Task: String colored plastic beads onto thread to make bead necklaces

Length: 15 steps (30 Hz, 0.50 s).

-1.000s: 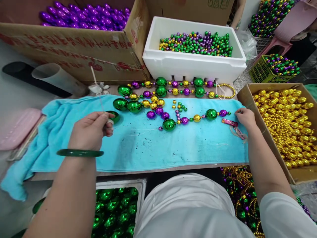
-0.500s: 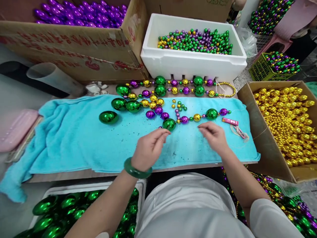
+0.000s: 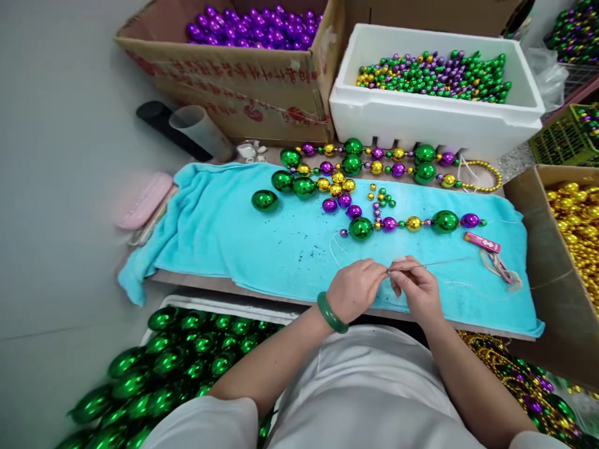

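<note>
Turquoise towel (image 3: 243,237), green, purple and gold beads (image 3: 412,222), green bangle (image 3: 331,313).

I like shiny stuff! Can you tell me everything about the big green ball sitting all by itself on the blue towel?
The lone green ball is round, glossy and mirror-like, probably metallic-coated plastic. It rests on the turquoise towel, left of the other beads, touching none of them. No hand touches it; both hands are busy farther right.

We see red printing along the side of the cardboard box (image 3: 243,87) that holds purple beads, but it is upside down and too blurred for us to read. The small pink tag (image 3: 482,242) on the towel bears marks we cannot make out.
</note>
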Available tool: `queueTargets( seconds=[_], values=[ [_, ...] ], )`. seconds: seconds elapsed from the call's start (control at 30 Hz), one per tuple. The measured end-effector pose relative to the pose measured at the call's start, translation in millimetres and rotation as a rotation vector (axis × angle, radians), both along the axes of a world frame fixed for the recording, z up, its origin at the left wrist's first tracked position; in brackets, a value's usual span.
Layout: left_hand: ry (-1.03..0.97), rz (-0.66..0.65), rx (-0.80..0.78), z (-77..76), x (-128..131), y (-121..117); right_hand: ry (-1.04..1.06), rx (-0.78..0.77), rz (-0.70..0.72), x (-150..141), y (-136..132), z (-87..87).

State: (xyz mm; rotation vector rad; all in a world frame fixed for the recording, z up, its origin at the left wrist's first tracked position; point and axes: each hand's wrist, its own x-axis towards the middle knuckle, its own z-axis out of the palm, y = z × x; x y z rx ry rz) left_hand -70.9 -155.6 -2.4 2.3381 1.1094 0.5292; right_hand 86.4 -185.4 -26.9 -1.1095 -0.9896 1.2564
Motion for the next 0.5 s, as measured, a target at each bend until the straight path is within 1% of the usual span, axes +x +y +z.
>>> queueTargets(
  seconds=[0.07,0.13,0.23,0.37,0.5],
  values=[
    [-0.089,0.003,-0.054,0.1,-0.9,-0.1,0.068,-0.028,-0.001,-0.7,-1.8,2.8],
    [-0.175,0.021,-0.1,-0.2,-2.2,0.3,0.174,-0.087,0.024,-1.9,-2.9,6.3],
    [-0.246,0.054,-0.135,-2.4,-4.3,1.0,0.279,-0.166,0.055,-3.9,-2.5,9.3],
    [-0.253,0.036,-0.138,-6.2,-6.9,1.0,0.31,-0.209,0.053,-4.9,0.3,8.1],
    [-0.236,0.021,-0.127,-8.3,-9.7,-0.1,0.29,-0.209,0.05,-4.1,1.5,6.2]
  ],
)
